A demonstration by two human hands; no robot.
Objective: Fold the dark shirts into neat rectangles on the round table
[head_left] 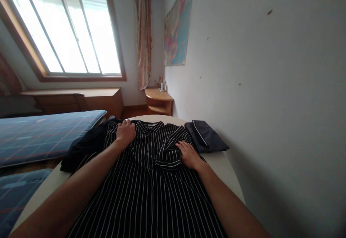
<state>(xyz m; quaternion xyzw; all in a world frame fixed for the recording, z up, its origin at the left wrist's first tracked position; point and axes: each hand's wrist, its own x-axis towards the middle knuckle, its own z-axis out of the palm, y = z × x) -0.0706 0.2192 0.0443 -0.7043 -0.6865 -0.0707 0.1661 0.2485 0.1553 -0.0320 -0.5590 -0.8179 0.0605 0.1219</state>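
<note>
A black shirt with thin white stripes (143, 187) lies front up on a pale round-edged table (232, 173), its collar at the far end. My left hand (126, 131) rests on the shirt near the shoulder left of the collar, knuckles up, fingers bent over the cloth. My right hand (189, 155) lies open on the right sleeve (173, 151), which is folded inward across the chest. Its fingers are stretched out on the striped fabric. Dark cloth (81, 151) sits at the left, partly behind my left forearm.
A folded dark garment with a light edge (207, 136) lies at the table's far right. Blue plaid mattresses (48, 131) are on the left. The white wall (270, 104) runs close along the right side. A small wooden shelf (159, 94) stands in the far corner.
</note>
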